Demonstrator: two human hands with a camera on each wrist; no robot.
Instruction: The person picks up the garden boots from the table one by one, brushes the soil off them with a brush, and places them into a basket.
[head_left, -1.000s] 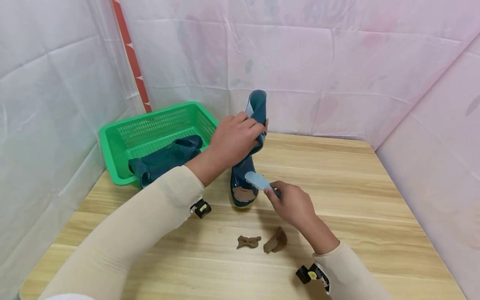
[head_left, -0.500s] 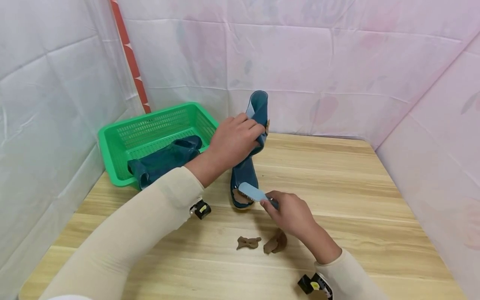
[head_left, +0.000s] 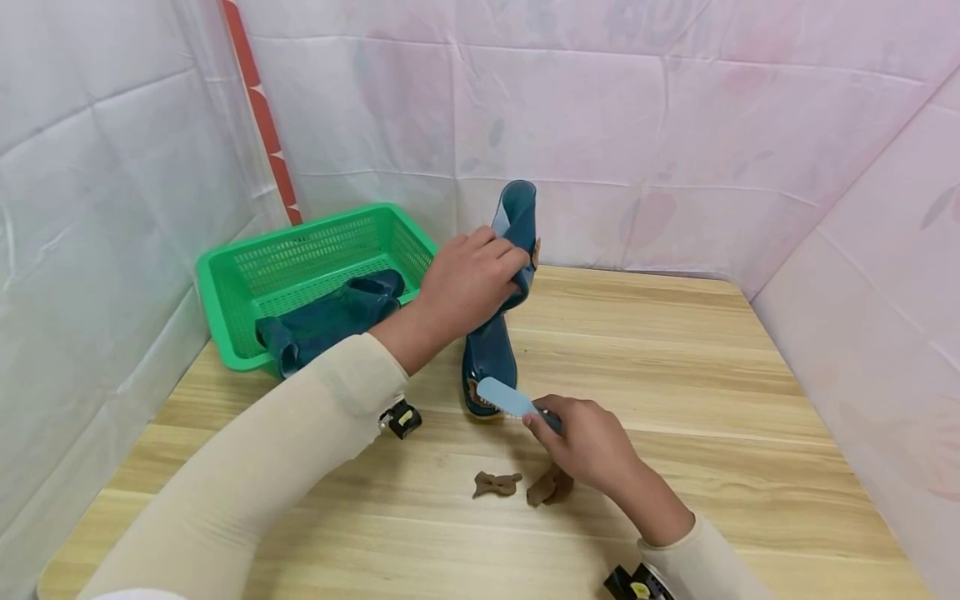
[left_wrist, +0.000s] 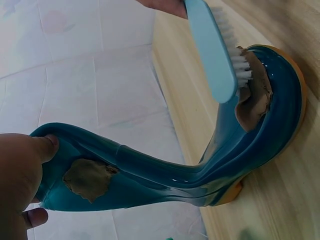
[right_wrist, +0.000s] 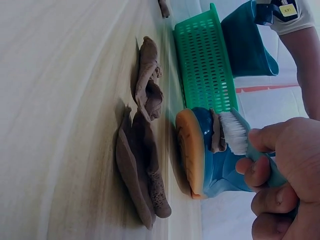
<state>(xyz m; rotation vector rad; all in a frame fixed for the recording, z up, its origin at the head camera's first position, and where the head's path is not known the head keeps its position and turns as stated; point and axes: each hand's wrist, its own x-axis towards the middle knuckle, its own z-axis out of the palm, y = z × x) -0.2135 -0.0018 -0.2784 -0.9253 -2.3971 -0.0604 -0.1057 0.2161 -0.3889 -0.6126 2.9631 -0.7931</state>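
A dark blue rubber boot [head_left: 491, 346] with a tan sole stands on the table, its shaft gripped near the top by my left hand [head_left: 476, 275]. My right hand [head_left: 588, 437] holds a light blue scrub brush [head_left: 506, 397] by its handle, fingers curled round it. In the left wrist view, white bristles touch a brown clay-like patch [left_wrist: 255, 95] on the boot's toe, and the patch edge lifts and folds. Another brown patch [left_wrist: 90, 179] clings to the shaft below my left thumb.
Two loose brown clay-like pieces, one bow-shaped [head_left: 497, 484] and one folded [head_left: 550, 486], lie on the wooden table in front of the boot. At left, a green perforated basket [head_left: 212, 292] has another blue boot [head_left: 330, 321] lying across it. White cloth walls [head_left: 570, 125] surround the table.
The brush has come down from above the toe onto the brown patch and moved toward me, rumpling the patch. My left hand keeps its grip on the boot shaft.
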